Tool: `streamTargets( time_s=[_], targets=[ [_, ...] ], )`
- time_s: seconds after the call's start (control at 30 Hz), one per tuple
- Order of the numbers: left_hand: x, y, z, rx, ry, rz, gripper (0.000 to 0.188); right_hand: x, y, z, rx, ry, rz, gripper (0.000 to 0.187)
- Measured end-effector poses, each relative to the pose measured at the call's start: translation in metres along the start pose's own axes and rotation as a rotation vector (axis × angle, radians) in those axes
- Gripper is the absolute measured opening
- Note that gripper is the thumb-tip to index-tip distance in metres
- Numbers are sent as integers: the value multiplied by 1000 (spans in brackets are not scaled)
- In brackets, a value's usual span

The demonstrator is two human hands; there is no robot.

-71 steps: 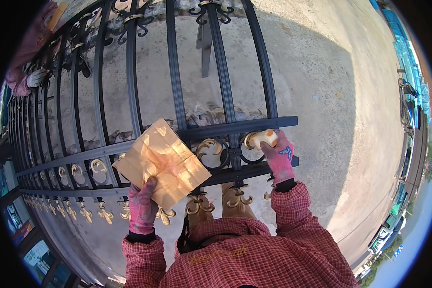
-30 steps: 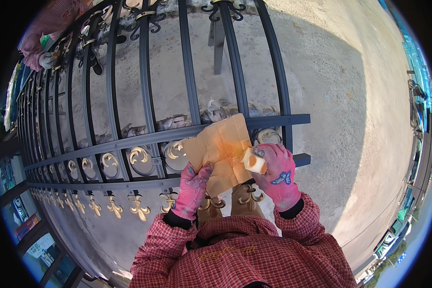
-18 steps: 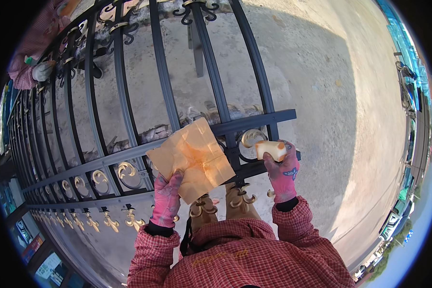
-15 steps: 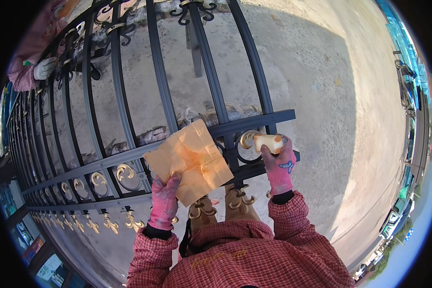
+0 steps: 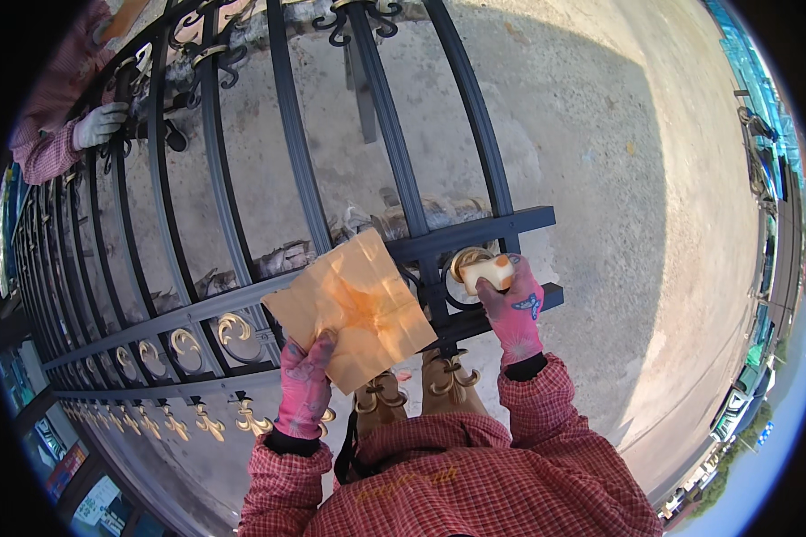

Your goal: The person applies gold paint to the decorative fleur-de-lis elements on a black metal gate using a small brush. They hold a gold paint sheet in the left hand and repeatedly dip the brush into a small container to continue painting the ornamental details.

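Note:
My left hand (image 5: pixel 304 385), in a pink glove, pinches a creased brown sheet of paper or thin cardboard (image 5: pixel 390 304) by its lower left edge. A shiny orange-gold smear spreads over the sheet's middle. In my pink-gloved right hand (image 5: pixel 519 309) is a small white sponge (image 5: pixel 482 277) with orange-gold stains on it. The sponge overlaps a gold scroll (image 5: pixel 462 259) inside a ring at the right end of the black metal fence panel (image 5: pixel 309 179); whether it touches the scroll I cannot tell.
More gold scrolls (image 5: pixel 235 329) and gold spear-shaped finials (image 5: pixel 250 417) line the panel's near side. At far left a person's white-gloved hand (image 5: pixel 100 125) rests by the bars. Wrapped supports (image 5: pixel 282 257) lie beneath the panel, above a concrete floor (image 5: pixel 591 215).
My right hand has shifted slightly left with the sponge, over the gold scroll. The sheet has tilted a little and moved slightly left. The other person's gloved hand has moved right.

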State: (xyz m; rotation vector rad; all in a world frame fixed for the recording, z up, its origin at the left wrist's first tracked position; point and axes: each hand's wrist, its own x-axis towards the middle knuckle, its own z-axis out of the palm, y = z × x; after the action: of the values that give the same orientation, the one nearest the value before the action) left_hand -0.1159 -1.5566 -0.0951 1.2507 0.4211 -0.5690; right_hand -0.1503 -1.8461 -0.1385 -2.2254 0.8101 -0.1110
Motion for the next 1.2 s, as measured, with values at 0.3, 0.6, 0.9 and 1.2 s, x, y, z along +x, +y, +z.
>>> streamTargets(
  time_s=[0.3,0.6,0.9,1.2],
  targets=[
    [-9,7,-10,-114,113,-6,34,-2,-19,-22,218,-148,189,43],
    [-35,27,-46,-168,266,138,44,-14,6,-62,315,-18,71,36],
    [-34,21,-52,-153,228,98,43,-18,-16,-35,102,132,-15,57],
    [-32,23,-47,-150,180,42,38,-6,0,-8,-77,9,-19,56]
  ],
)
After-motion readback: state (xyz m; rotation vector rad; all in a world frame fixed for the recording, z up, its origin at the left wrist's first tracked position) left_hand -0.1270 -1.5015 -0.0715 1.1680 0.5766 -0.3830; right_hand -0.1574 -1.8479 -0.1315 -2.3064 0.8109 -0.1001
